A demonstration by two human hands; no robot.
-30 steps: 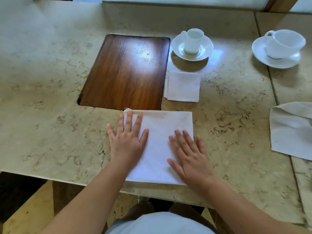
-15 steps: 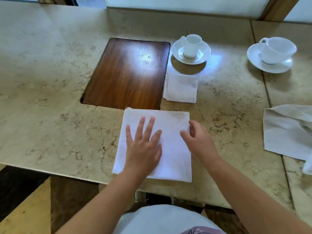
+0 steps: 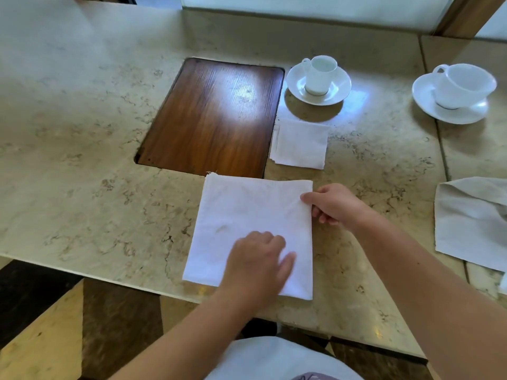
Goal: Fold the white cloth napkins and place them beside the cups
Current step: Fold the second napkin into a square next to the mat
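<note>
Mid-fold, second napkin; one set, one waiting.

Near table (image 3: 82, 171) edge: half-folded napkin (image 3: 247, 215) lies flat. My left hand (image 3: 256, 263) presses it, fingers curled, gripping nothing. Right hand (image 3: 333, 205) pinches its right edge, thumb on top, likely for the next fold. Beyond, by the wood inlay (image 3: 214, 116), a folded napkin (image 3: 300, 144) sits just before the small cup (image 3: 319, 75). Right edge: an unfolded napkin (image 3: 466, 220); large cup (image 3: 463, 86) has none.
</note>
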